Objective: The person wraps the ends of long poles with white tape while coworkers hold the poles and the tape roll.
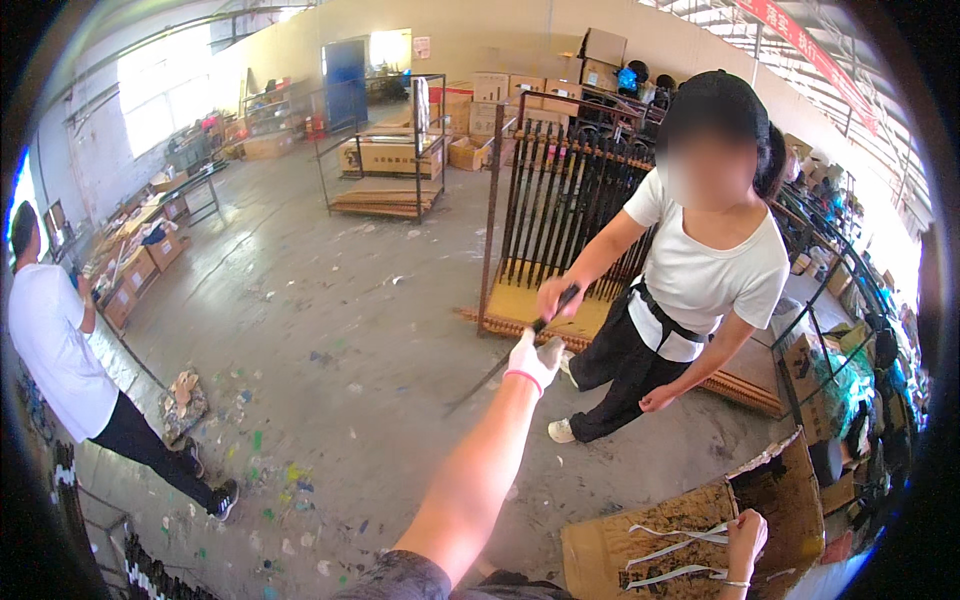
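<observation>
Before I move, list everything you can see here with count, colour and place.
Nearer co-worker: one, in white and black, right of centre
Farther co-worker: one, in white and black, far left
Rod: one, black, centre
Rack: one, brown frame, partly behind the nearer co-worker
Upright rods: many, black, in the rack
Flat cardboard: stacked, count unclear, brown, back centre
Door: one, blue, upper left of centre
Banner: one, red, upper right
Open carton: one, brown, lower right
Strips: several, white, over the open carton
Left hand: one, white-gloved, on the rod
Right hand: one, bare, by the strips
</observation>
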A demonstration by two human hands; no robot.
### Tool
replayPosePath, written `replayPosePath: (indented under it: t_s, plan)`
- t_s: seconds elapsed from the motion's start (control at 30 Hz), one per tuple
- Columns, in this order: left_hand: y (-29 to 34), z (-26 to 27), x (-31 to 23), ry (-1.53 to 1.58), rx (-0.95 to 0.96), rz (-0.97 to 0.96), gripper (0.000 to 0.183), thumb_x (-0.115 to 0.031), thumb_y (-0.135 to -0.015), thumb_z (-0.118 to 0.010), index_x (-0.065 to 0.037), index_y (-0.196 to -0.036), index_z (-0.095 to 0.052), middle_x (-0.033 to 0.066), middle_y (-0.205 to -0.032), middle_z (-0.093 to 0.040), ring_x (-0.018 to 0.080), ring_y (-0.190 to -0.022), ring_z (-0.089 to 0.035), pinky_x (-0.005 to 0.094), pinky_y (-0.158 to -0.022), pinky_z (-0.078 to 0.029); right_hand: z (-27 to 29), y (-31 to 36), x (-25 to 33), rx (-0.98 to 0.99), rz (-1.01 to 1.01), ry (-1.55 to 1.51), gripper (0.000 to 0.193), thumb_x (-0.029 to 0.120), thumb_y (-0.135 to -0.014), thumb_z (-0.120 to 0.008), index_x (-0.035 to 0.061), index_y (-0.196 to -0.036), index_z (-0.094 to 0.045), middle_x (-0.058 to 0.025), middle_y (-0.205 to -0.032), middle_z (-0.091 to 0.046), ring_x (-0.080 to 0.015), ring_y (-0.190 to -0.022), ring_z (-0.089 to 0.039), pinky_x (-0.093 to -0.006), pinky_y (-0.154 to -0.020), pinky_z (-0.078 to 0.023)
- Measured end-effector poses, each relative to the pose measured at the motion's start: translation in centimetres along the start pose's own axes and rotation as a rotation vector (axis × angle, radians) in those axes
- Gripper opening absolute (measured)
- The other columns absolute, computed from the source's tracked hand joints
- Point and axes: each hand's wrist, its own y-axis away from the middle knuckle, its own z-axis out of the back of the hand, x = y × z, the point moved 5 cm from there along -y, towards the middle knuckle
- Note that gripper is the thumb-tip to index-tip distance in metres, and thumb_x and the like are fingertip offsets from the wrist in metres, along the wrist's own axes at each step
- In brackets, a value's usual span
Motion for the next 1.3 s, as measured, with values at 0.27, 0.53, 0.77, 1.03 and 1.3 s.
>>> replayPosePath:
  t_s: [0.27, 0.53, 0.77, 1.03, 1.3]
  plan:
    - [10.0, 10.4, -2.8, -0.416, 0.115, 0.021, 0.031, -0.032, -0.092, -0.054, -0.002, -0.097, -0.059, 0.0128, -0.088, -0.066, 0.0241, -0.075, -0.064, 0.0308, -0.065, -0.053, 2.5, -3.9, 6.3, 0.179, 0.061, 0.09, 0.043, 0.0, -0.053, -0.075, 0.0042, -0.093, -0.06, -0.0121, -0.082, -0.059, -0.0317, -0.082, -0.058, -0.0396, -0.071, -0.045]
    - [21.9, 45.5, -6.4, -1.163, -0.109, -0.314, 0.034, -0.028, -0.095, -0.048, -0.002, -0.117, -0.053, 0.0135, -0.117, -0.059, 0.0266, -0.107, -0.055, 0.0367, -0.09, -0.045, -15.7, -0.9, 23.3, 0.577, 0.521, -0.078, 0.041, 0.027, -0.059, -0.08, 0.0096, -0.093, -0.065, -0.0136, -0.09, -0.065, -0.034, -0.087, -0.062, -0.043, -0.075, -0.05]
    - [44.3, 52.3, -1.4, 0.141, -0.504, -0.627, 0.042, -0.033, -0.097, -0.039, -0.001, -0.122, -0.047, 0.0172, -0.13, -0.048, 0.0275, -0.111, -0.05, 0.034, -0.09, -0.042, -30.3, 13.6, 31.6, 1.172, 0.912, -0.262, 0.034, 0.031, -0.066, -0.076, 0.0053, -0.087, -0.068, -0.0111, -0.078, -0.069, -0.0253, -0.074, -0.066, -0.0385, -0.068, -0.051]
    - [44.8, 60.0, 2.3, 0.06, -0.612, -1.049, 0.038, -0.03, -0.096, -0.041, -0.002, -0.12, -0.048, 0.0157, -0.119, -0.052, 0.0244, -0.091, -0.051, 0.0341, -0.077, -0.044, -42.4, 20.6, 25.4, 1.749, 0.456, -0.103, 0.012, 0.011, -0.079, -0.067, -0.0001, -0.08, -0.061, -0.0078, -0.066, -0.063, -0.0176, -0.053, -0.059, -0.0308, -0.048, -0.049]
    - [44.8, 45.5, -1.5, -0.23, -0.567, -0.868, 0.034, -0.031, -0.093, -0.049, -0.003, -0.113, -0.052, 0.0149, -0.109, -0.056, 0.0253, -0.093, -0.053, 0.0365, -0.077, -0.044, -36.0, 18.8, 29.7, 1.588, 0.397, -0.432, 0.01, 0.008, -0.076, -0.063, -0.0017, -0.075, -0.064, -0.0095, -0.067, -0.063, -0.0158, -0.057, -0.06, -0.0312, -0.05, -0.049]
